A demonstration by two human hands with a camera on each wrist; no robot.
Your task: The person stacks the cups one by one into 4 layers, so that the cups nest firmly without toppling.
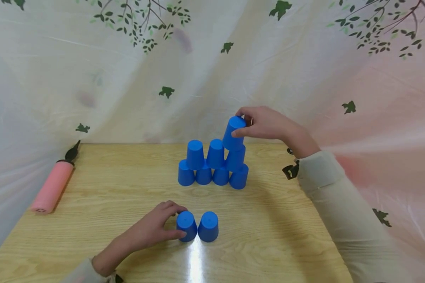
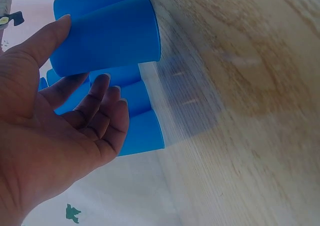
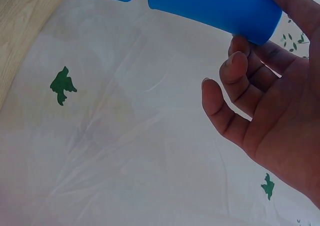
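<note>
Upside-down blue cups form a stack on the table: a bottom row of several cups (image 1: 186,173) and a second row of three, with a middle cup (image 1: 216,154) and a rightmost cup (image 1: 235,158). Above that rightmost one, my right hand (image 1: 269,122) pinches a slightly tilted blue cup (image 1: 233,135) near its closed end; the right wrist view shows a narrow gap below this cup (image 3: 215,11). Nearer to me, my left hand (image 1: 156,226) holds another upside-down cup (image 1: 186,227) between thumb and fingers. Beside it stands a matching cup (image 1: 208,227).
A pink hand pump (image 1: 53,186) with a black nozzle lies at the table's left side. Behind the wooden table (image 1: 127,184) hangs a pale sheet (image 1: 198,70) printed with leaves and branches. A strip of light reflects off the tabletop in front of the near cups.
</note>
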